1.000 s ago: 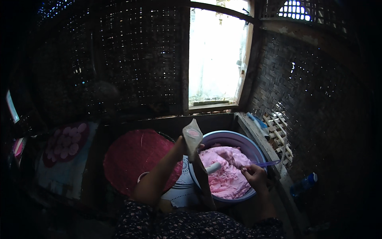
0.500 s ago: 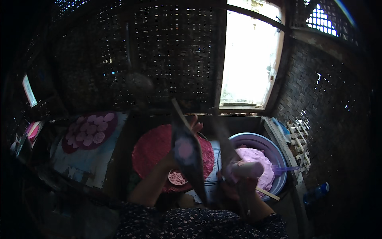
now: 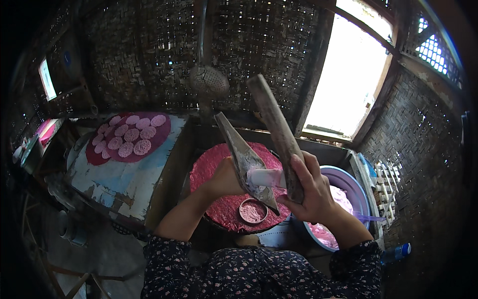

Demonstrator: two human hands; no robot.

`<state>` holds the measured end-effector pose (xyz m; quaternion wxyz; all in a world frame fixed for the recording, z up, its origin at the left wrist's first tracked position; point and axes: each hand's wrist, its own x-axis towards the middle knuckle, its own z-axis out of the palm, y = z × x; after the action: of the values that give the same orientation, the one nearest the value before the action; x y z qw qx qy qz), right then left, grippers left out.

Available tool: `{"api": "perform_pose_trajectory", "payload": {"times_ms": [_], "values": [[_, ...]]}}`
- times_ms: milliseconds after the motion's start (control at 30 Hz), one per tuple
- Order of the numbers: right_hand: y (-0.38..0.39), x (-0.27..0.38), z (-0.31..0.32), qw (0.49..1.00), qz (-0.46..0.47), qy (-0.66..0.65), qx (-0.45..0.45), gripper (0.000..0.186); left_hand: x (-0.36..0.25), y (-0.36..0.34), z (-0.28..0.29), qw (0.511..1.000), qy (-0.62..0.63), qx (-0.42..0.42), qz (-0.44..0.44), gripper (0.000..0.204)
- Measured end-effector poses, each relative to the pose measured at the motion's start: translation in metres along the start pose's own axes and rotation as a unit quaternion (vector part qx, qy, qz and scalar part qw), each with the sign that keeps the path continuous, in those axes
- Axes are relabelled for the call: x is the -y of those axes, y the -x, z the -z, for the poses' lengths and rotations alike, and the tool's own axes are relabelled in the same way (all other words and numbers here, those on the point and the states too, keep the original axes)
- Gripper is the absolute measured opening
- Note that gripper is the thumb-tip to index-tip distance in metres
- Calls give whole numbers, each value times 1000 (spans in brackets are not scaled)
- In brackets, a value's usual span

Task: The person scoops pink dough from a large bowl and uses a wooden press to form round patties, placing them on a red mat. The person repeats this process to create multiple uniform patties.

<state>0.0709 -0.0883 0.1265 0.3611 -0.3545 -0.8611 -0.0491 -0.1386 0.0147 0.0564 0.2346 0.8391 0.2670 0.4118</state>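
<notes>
My left hand (image 3: 221,179) is wrapped round a flat, pale wooden press board (image 3: 242,147) with tapered ends. My right hand (image 3: 314,192) grips a thick wooden bar (image 3: 273,119), from which a whitish cylinder plunger (image 3: 269,178) sticks out. The plunger's tip meets the middle of the board; how deep it sits there I cannot tell. Both wooden pieces are tilted above a round, deep-pink mat (image 3: 211,162). On that mat, near its front edge, lies a small ring (image 3: 241,212) with pale pink strands (image 3: 253,213) inside.
At right stands a blue-purple basin (image 3: 362,192) of pink dough (image 3: 322,235), with a purple handle (image 3: 372,218) over its rim. Several pink strand discs (image 3: 132,135) lie on dark-pink rounds at left, on a worn board (image 3: 119,180). A blue-capped bottle (image 3: 396,253) is at far right.
The bar with the plunger has come left, from over the basin to the board, and the plunger now meets it. The view has shifted, and the wooden stick in the basin is out of sight.
</notes>
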Motion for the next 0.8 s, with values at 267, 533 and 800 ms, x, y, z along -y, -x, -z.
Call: {"api": "perform_pose_trajectory", "payload": {"times_ms": [267, 533, 800], "values": [[-28, -15, -43, 998, -15, -9, 68, 89, 39, 1, -10, 999, -37, -32, -4, 41], [1, -81, -50, 603, -329, -648, 328, 89, 65, 5, -8, 979, 200, -29, 30, 64], [49, -73, -46, 394, -311, -772, 391, 107, 17, -37, 50, 619, 744, 75, -242, 107]]}}
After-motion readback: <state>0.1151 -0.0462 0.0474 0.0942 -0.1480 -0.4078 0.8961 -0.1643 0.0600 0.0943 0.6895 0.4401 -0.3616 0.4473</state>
